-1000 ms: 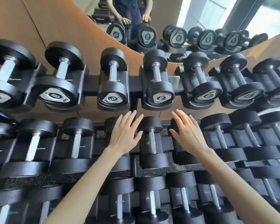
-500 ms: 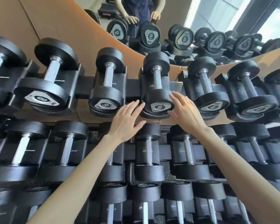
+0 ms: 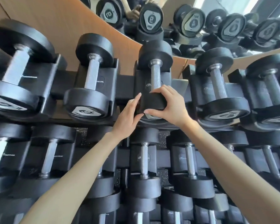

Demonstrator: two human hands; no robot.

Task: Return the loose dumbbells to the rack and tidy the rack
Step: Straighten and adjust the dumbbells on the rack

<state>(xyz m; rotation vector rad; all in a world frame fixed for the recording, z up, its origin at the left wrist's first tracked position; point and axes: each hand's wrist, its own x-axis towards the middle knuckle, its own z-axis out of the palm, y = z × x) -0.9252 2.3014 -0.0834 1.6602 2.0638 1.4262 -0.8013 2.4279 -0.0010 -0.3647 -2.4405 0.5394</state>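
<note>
A black dumbbell (image 3: pixel 154 67) with a knurled steel handle lies in the middle cradle of the rack's top row (image 3: pixel 124 89). Both hands are on its near head (image 3: pixel 153 102). My left hand (image 3: pixel 129 115) touches the head's left side with straight fingers, thumb under it. My right hand (image 3: pixel 170 105) curls over the head's right side, fingers on top near the handle, thumb along the lower front. The head's number plate is mostly hidden by my hands.
Black dumbbells fill the top row on both sides, such as one at the left (image 3: pixel 90 75) and one at the right (image 3: pixel 217 84). Lower rows (image 3: pixel 144 159) hold several more. A mirror (image 3: pixel 200 21) and a tan wall (image 3: pixel 55 18) stand behind the rack.
Both hands rose from the second row to the top row and closed in on the middle dumbbell's near head. The camera moved nearer the rack.
</note>
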